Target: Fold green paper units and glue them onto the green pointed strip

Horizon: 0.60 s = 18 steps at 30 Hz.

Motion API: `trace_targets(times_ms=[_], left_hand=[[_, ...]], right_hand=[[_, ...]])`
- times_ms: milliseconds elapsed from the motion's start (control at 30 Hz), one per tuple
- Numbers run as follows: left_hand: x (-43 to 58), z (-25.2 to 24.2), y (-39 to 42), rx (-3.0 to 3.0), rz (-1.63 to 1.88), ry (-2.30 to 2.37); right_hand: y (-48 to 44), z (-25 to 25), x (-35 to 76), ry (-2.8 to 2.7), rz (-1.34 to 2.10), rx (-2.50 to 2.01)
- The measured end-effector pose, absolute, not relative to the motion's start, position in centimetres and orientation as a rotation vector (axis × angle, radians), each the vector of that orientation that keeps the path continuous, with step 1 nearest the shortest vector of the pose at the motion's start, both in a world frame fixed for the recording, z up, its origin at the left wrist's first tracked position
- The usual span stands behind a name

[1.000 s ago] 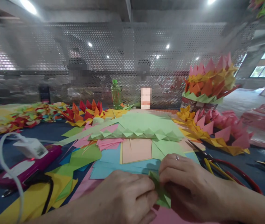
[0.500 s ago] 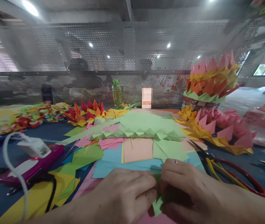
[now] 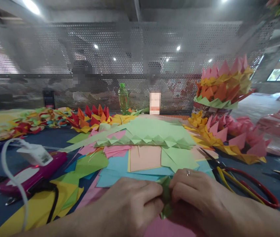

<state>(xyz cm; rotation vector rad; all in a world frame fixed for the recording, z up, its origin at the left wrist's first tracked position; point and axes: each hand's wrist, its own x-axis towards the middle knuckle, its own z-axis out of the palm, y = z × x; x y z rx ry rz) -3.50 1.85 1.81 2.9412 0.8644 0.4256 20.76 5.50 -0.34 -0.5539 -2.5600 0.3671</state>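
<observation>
A small piece of folded green paper (image 3: 166, 194) stands between my two hands, low in the middle of the view. My left hand (image 3: 135, 200) pinches its left side with curled fingers. From the other side my right hand (image 3: 196, 191), with a ring on one finger, grips the same paper; its thumb is partly hidden. Under the hands lie a pink sheet (image 3: 167, 228) and blue sheets (image 3: 112, 176). Just beyond them is a peach square of paper (image 3: 146, 158), and behind that a row of folded pale green points (image 3: 142, 141).
Red and yellow-handled scissors (image 3: 248, 184) lie to the right. At left is a purple power strip (image 3: 31, 179) with a white charger (image 3: 35, 154) and cables. A green bottle (image 3: 123, 100) stands at the back; a layered paper stack (image 3: 223, 82) rises at back right.
The folded green paper has turned and lifted slightly between my fingers, with more of its top showing. Both hands stay close together on it. The camera view has shifted very slightly.
</observation>
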Motion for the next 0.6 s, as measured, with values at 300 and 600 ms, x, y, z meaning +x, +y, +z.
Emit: trace_targets(times_ms=[300,600], left_hand=[[-3.8,1.6,1.1,2.925,0.500,0.947],[-3.7,1.9,1.1,2.920,0.466,0.946]], right_hand=[[5.4,0.7,20.7,-2.579,0.304,-0.490],[4.8,1.5,20.5,-2.654,0.507,-0.800]])
